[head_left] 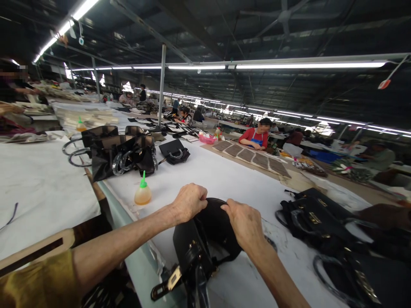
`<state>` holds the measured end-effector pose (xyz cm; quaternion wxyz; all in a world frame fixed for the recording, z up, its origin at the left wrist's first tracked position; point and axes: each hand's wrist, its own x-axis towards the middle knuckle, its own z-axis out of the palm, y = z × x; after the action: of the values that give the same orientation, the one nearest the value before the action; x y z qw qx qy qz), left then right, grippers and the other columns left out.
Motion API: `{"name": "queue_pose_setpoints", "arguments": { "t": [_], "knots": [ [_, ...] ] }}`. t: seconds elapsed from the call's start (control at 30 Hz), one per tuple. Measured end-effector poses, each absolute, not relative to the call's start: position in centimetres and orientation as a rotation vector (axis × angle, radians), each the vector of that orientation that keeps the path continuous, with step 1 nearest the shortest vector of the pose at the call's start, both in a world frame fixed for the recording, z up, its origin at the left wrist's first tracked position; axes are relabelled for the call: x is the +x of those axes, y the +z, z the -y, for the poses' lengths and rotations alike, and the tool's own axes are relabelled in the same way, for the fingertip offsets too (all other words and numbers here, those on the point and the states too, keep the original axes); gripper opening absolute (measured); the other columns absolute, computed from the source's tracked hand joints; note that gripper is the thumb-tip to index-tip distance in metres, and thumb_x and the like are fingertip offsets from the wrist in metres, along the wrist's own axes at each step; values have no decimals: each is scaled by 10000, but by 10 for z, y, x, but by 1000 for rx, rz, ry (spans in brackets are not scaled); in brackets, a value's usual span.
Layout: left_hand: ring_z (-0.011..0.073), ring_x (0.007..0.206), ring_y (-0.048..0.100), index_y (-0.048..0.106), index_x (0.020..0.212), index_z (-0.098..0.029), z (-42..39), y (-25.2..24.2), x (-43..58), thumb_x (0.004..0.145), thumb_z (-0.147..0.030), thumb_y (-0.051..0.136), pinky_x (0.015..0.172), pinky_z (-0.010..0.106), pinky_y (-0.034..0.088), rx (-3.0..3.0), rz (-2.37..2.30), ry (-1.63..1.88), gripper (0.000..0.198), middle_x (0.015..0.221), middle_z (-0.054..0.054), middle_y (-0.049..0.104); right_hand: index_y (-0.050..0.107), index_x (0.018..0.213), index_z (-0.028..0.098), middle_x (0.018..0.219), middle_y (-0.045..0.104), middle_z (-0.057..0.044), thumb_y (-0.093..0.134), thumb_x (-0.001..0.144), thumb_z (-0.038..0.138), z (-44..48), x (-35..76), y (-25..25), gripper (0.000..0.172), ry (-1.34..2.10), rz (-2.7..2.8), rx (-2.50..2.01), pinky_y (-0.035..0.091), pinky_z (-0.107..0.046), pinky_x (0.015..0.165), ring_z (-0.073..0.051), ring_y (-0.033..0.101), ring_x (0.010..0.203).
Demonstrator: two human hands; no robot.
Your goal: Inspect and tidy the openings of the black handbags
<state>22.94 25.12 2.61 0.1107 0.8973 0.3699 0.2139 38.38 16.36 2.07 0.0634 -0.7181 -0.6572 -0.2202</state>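
Note:
A black handbag with gold hardware and a dangling strap sits tilted before me at the edge of the white-covered table. My left hand is closed on the upper rim of its far panel. Opposite it, my right hand pinches the same rim farther right, thumb on the edge. Between the two hands the bag's mouth gapes and its dark inside shows. The gold clasp plate hangs toward the lower left. Part of the bag's right side is hidden behind my right forearm.
A glue bottle with a green nozzle stands left of my hands. Several black bags cluster behind it; a smaller black bag lies beside them. More black handbags lie at right. A person in red sits across, near brown panels.

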Motion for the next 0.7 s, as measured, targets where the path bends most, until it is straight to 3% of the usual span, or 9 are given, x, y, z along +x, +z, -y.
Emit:
{"name": "queue_pose_setpoints", "arguments": {
  "t": [0.2,0.33,0.4,0.47,0.57,0.7],
  "knots": [
    [119,561,454,514,686,-188,-254,30,225,668,-291,577,508,218,299,2611,-1034,559,122,590,-29,519,561,775,214,635,641,-12,447,872,328,-177,373,23,188,-574,2035,-2176,259,-231,497,-150,598,589],
    [177,735,524,448,1057,-184,-252,42,209,509,-244,701,569,230,361,2494,-1227,378,606,907,40,582,539,777,202,596,626,-18,390,896,339,-175,376,19,235,-609,2021,-2155,260,-233,489,-146,602,572],
    [186,785,532,412,1123,-170,-254,46,198,483,-203,691,586,233,384,2333,-1261,298,699,1034,67,556,527,765,195,577,620,-23,348,908,357,-170,380,19,281,-649,2012,-2143,255,-234,480,-138,595,542],
    [171,781,533,480,1063,-153,-260,48,187,501,-156,635,584,220,395,2178,-1137,270,584,1018,51,566,518,761,197,560,616,-19,323,914,368,-161,384,22,301,-704,2022,-2126,240,-237,468,-135,586,509],
    [156,714,531,600,872,-114,-270,48,182,503,-92,548,588,215,404,2005,-893,276,374,786,14,602,507,751,199,534,607,-13,296,920,367,-143,388,32,319,-785,2084,-2063,207,-247,449,-130,571,467],
    [147,627,526,649,761,-107,-276,46,195,501,-107,558,574,226,417,1864,-710,293,276,633,-7,597,483,713,203,516,599,-3,319,913,357,-119,392,36,301,-853,2111,-2063,151,-261,432,-144,562,441]
  ]
}}
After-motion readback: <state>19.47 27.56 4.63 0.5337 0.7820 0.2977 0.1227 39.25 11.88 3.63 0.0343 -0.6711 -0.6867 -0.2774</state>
